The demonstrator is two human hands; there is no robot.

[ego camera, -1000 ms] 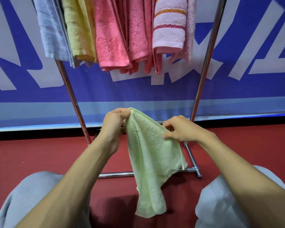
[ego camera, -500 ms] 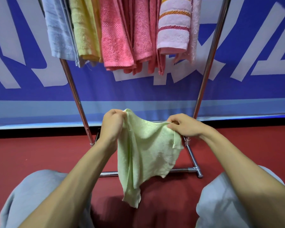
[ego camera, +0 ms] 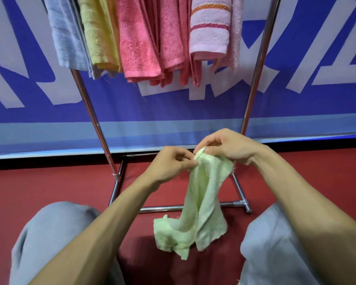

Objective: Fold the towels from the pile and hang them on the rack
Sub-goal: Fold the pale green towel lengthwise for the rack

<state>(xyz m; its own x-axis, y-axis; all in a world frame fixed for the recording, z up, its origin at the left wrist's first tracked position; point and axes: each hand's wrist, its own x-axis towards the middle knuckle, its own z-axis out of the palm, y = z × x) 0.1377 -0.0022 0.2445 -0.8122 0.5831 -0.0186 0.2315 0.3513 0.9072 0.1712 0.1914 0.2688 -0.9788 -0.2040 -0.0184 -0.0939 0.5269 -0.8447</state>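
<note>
Both hands, left (ego camera: 169,163); right (ego camera: 228,147), pinch the green towel's (ego camera: 203,202) top corner.

Bare forearms, no sleeves in view, light grey-blue trousers (ego camera: 56,233) over both knees

Held towel (ego camera: 206,194) was pale green. Hanging towels ran pale blue (ego camera: 67,36), yellow (ego camera: 99,33), coral pink (ego camera: 138,42) — then pink-and-white (ego camera: 210,27) with orange and red stripes. Floor (ego camera: 49,182) was red; banner (ego camera: 173,108) blue, white-lettered.

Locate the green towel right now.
Head view, lower centre: green towel hangs from left hand and right hand, pinched together before the rack.
</note>
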